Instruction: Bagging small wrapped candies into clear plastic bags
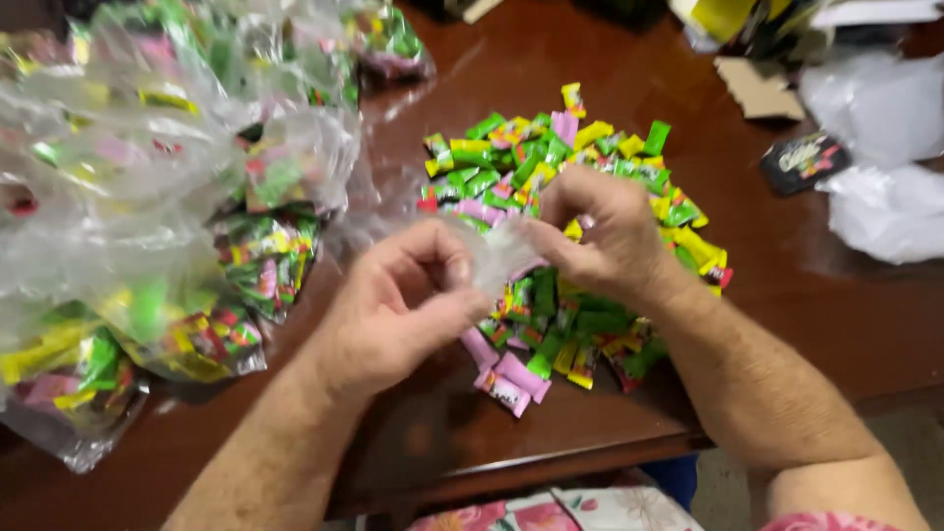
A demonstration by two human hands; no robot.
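Note:
My left hand (pixel 398 305) and my right hand (pixel 600 231) meet above a dark wooden table (pixel 836 315). Both pinch a small clear plastic bag (pixel 497 254) stretched between their fingertips. Under and behind the hands lies a loose heap of small wrapped candies (pixel 551 167) in green, yellow and pink. A few pink ones (pixel 511 379) lie at the heap's near edge, just right of my left wrist.
Several clear bags filled with candies (pixel 177 226) pile up on the left side of the table. A small dark packet (pixel 804 160), crumpled white plastic (pixel 885 206) and a piece of cardboard (pixel 757 88) sit at the right. The table's front edge runs close below my forearms.

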